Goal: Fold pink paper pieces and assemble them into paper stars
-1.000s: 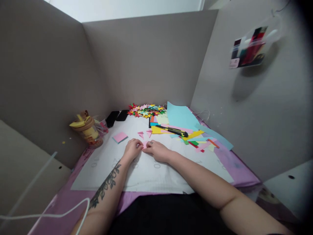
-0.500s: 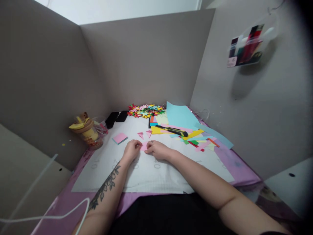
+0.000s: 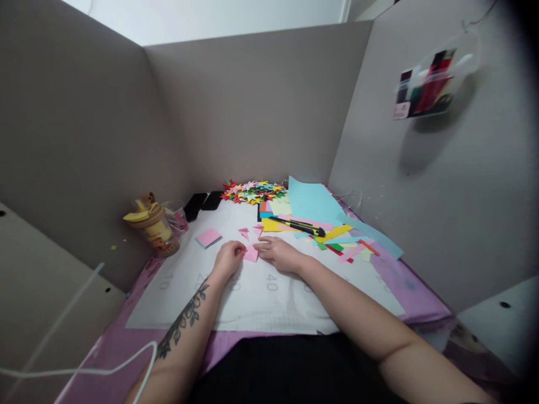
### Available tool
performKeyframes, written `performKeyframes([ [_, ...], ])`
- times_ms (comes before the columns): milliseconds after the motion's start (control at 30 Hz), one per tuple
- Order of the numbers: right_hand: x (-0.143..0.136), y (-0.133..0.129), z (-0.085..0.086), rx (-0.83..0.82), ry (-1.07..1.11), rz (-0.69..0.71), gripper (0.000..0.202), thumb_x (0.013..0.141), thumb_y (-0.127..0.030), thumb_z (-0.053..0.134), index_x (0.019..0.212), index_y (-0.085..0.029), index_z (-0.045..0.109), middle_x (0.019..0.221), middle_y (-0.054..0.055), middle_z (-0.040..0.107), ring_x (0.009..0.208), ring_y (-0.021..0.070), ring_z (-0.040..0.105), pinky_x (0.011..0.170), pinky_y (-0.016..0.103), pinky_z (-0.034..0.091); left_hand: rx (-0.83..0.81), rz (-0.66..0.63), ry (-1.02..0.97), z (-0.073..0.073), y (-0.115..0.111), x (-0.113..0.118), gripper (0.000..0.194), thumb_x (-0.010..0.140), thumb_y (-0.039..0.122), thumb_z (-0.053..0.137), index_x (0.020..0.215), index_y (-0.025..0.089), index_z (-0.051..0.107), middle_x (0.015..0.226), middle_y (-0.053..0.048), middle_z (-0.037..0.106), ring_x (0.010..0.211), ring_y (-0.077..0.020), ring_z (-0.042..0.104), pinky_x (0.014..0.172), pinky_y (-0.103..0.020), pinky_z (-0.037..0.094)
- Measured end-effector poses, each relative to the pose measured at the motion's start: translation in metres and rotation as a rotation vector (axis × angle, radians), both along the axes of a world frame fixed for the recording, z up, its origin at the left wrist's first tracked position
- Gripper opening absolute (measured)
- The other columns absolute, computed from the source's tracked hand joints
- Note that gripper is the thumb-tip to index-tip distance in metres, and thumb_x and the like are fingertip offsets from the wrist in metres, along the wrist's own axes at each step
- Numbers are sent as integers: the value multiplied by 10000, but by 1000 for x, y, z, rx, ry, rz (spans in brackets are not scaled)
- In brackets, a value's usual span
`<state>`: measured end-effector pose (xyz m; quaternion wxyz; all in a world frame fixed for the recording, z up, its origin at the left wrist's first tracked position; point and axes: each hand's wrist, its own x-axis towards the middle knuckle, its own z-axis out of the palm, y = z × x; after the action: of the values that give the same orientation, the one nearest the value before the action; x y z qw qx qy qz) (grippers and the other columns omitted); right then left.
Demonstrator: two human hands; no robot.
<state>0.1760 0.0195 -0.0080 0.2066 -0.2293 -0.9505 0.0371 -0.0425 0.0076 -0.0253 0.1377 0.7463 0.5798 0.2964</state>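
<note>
A small pink paper square (image 3: 251, 254) lies on the white sheet between my hands. My left hand (image 3: 229, 257) pinches its left edge, thumb and fingertips together. At the paper's right side is my right hand (image 3: 280, 253), its fingers stretched out and apart, fingertips at the paper's edge. Just beyond sit two small folded pink paper pieces, one on the left (image 3: 243, 233) and one on the right (image 3: 258, 230). To the left lies a stack of square papers (image 3: 209, 237), pink on top with blue beneath.
A heap of colourful folded paper stars (image 3: 252, 191) is at the back. Right of it are light-blue sheets (image 3: 314, 201), a black-and-yellow utility knife (image 3: 301, 226) and paper strips (image 3: 337, 247). Two black phones (image 3: 211, 200) and a drink cup (image 3: 154, 227) stand left. Grey partitions (image 3: 252, 106) surround the table.
My right hand has loosened its pinch, spread its fingers and drawn slightly right, so more of the pink paper shows. My left hand stays at the paper's left edge.
</note>
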Motion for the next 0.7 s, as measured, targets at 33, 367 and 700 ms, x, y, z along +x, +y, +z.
performKeyframes([
  [33,-1,0,0,3,-14,8,229,795,-104,505,860,-213,696,1193,43,604,1195,275,443,910,464,395,2,2,-6,0,0,0,167,698,119,525,790,182,650,803,-36,646,780,-175,570,725,-280,425],
  [367,-8,-6,3,-289,569,-42,257,679,-57,470,787,-175,671,844,50,679,817,164,615,783,314,478,108,88,-369,26,-15,10,209,818,268,452,890,166,620,915,-50,652,843,-165,576,686,-256,430],
  [700,-24,-16,5,-616,768,-157,436,734,-169,545,1166,-182,486,741,-18,548,658,110,528,626,239,430,-140,-220,-687,20,-23,26,246,743,299,612,911,153,507,736,6,561,636,-96,535,577,-194,401],
])
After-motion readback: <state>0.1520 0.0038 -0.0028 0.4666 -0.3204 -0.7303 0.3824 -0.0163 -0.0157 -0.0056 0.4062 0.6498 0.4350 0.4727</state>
